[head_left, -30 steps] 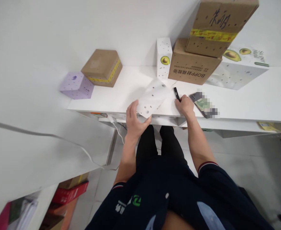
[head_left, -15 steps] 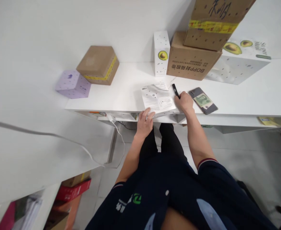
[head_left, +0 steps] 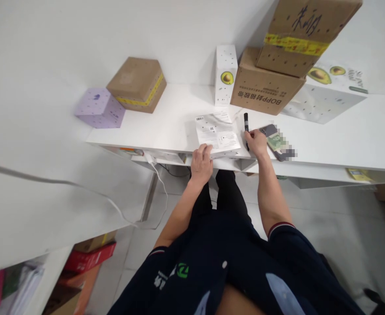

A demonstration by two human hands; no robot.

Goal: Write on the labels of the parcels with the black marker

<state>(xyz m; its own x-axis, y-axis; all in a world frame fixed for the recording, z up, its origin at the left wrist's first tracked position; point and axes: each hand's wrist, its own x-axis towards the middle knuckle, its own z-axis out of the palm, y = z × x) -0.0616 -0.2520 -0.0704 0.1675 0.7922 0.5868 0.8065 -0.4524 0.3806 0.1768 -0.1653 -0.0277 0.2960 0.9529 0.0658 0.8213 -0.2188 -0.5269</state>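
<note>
The left hand presses the flat white printed package at the tabletop's front edge, fingers spread, while the right hand grips a black marker, ready to write.

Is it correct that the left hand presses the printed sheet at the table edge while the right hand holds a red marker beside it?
Not quite: the marker in the right hand is black, as the head view shows. The left hand does press the printed sheet at the table edge.

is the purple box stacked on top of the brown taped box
No, the purple box sits directly on the white table, beside the brown taped box on its left, not on top of it.
</note>
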